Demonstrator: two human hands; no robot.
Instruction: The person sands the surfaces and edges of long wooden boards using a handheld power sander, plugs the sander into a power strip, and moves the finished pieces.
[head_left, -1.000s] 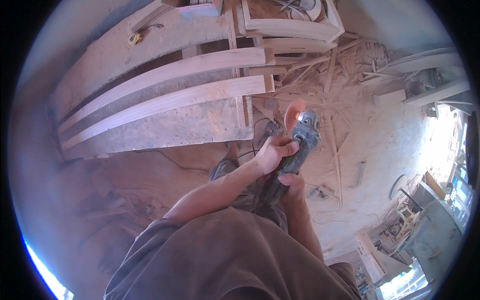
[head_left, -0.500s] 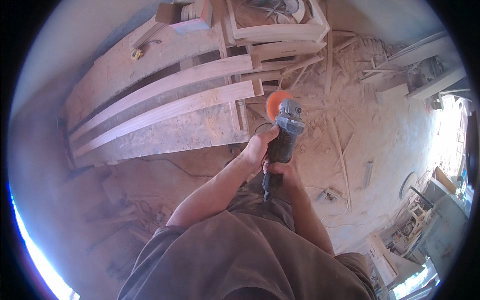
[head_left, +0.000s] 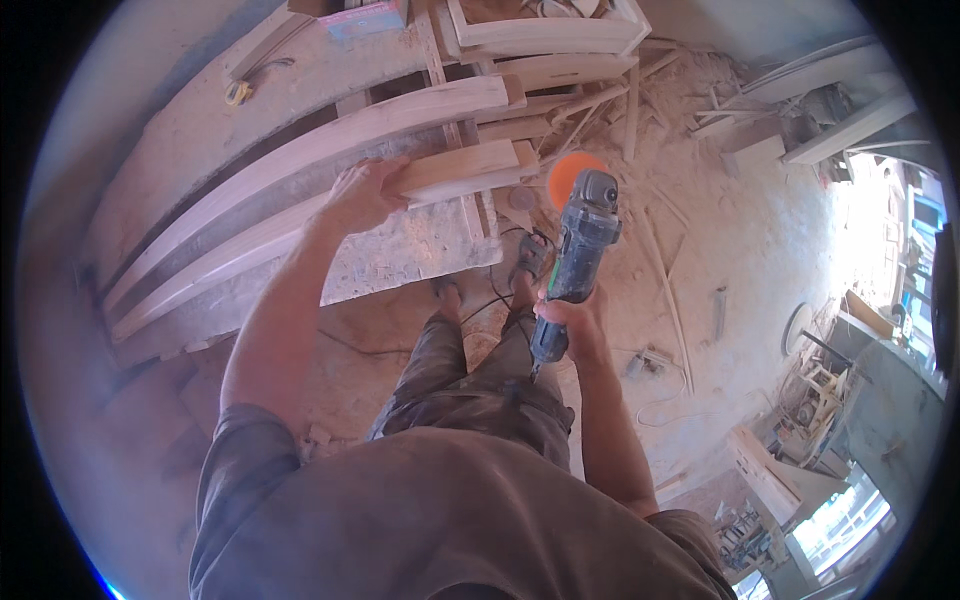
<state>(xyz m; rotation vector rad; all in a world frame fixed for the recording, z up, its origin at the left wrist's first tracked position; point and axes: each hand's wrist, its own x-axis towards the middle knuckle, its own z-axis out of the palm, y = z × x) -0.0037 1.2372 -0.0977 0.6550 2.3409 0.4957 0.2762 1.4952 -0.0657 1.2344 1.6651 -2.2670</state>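
My right hand (head_left: 572, 318) is closed round the rear body of a dark angle grinder (head_left: 580, 250), held upright over the floor in front of my legs. Its head carries an orange disc (head_left: 575, 178), just off the end of the nearer board. My left hand (head_left: 362, 198) lies across that long pale wooden board (head_left: 460, 172), its fingers bent over the edges. The fingertips are partly hidden. A second curved-looking board (head_left: 330, 140) lies beyond it on the same dusty workbench (head_left: 400, 255).
A yellow tape measure (head_left: 238, 93) and a box (head_left: 365, 18) sit at the bench's far side. A wooden frame (head_left: 545, 40) stands beyond. Offcuts and a long strip (head_left: 665, 290) litter the dusty floor. A cable (head_left: 365, 348) runs under the bench edge.
My left hand has left the grinder and moved left onto the nearer board. The grinder, now in my right hand alone, has shifted slightly. My view has tilted, showing my legs and feet.
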